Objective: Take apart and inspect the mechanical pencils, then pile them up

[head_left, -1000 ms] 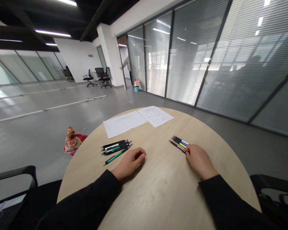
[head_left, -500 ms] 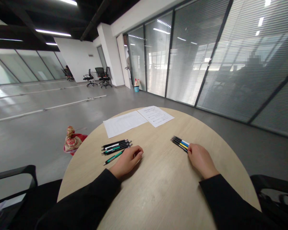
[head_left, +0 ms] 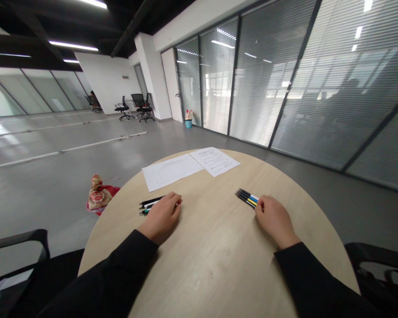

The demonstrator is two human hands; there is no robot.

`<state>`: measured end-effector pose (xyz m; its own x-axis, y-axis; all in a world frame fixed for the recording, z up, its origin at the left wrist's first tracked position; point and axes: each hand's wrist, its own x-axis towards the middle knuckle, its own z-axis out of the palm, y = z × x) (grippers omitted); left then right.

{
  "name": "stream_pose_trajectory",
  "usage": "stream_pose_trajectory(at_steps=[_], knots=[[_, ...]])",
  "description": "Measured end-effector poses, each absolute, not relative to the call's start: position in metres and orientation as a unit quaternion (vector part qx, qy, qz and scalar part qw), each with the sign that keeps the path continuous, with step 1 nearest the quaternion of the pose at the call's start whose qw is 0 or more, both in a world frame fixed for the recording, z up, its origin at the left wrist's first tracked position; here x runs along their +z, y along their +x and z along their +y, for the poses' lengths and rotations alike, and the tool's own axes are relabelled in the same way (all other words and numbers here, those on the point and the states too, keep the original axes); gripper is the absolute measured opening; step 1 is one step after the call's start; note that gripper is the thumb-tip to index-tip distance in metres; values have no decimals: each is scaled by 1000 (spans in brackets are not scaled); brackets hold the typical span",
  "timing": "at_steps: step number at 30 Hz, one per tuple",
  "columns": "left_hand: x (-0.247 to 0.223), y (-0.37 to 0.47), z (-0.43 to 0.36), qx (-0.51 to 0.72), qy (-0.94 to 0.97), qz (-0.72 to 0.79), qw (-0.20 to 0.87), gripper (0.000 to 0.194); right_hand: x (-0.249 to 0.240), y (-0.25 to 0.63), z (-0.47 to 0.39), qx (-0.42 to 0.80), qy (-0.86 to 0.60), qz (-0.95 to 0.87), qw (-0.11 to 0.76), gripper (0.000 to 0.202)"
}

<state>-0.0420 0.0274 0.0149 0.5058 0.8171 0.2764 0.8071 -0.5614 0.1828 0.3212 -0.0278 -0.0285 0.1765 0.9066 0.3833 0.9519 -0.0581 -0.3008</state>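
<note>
On the left of the round wooden table, my left hand [head_left: 163,217] lies over a bundle of black pens [head_left: 148,203], some with white or green parts. Its fingers curl down around their right ends and hide most of them. To the right, my right hand [head_left: 274,219] is closed at the near ends of several slim dark pens [head_left: 246,198] with white, blue and yellow bands. These lie side by side, their far tips pointing up and left. The ends under my right fingers are hidden.
Two printed paper sheets [head_left: 215,161] lie at the table's [head_left: 205,265] far edge. A black chair's armrest [head_left: 20,238] is at the left, another chair [head_left: 378,260] at the right. A red and beige bundle [head_left: 101,194] sits on the floor beyond the table's left edge.
My left hand has shifted left and slightly up, onto the pens; the separate green pen is covered now. My right hand has stayed nearly in place. The far door has swung closed.
</note>
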Motion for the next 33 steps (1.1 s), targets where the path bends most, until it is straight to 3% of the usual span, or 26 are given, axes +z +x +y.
stream_pose_trajectory(at_steps=[11,23,33], knots=[[14,-44,26,48,875,479,-56,17,-31,306,-28,30,-656,-664,356,8],[17,-41,24,-17,832,546,-92,23,-27,295,-30,64,-629,-690,352,12],[5,-49,29,44,862,498,-77,22,-28,293,-31,78,-631,-690,345,12]])
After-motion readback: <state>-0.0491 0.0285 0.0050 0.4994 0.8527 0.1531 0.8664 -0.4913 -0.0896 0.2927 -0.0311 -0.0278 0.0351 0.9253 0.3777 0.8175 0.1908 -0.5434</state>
